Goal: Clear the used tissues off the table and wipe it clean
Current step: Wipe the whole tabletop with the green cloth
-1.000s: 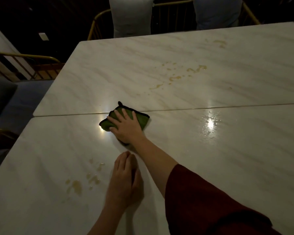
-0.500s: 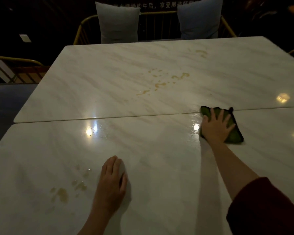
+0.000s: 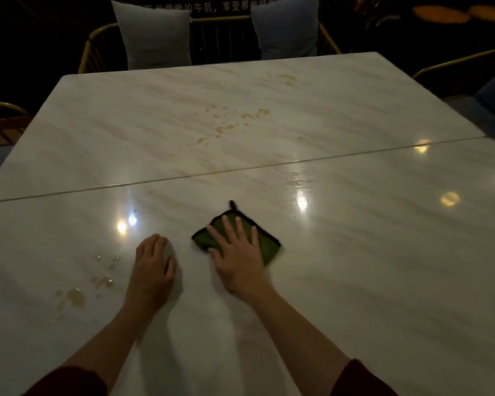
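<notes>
The green cloth is pressed flat on the tabletop beneath the right grip, whose fingers are spread across it. The left grip is laid empty just beside, fingers loosely together, near brown spills.

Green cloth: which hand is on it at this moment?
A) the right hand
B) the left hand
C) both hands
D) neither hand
A: the right hand lies flat with spread fingers on the green cloth, while the left hand rests on the bare table beside it, apart from the cloth.
</notes>
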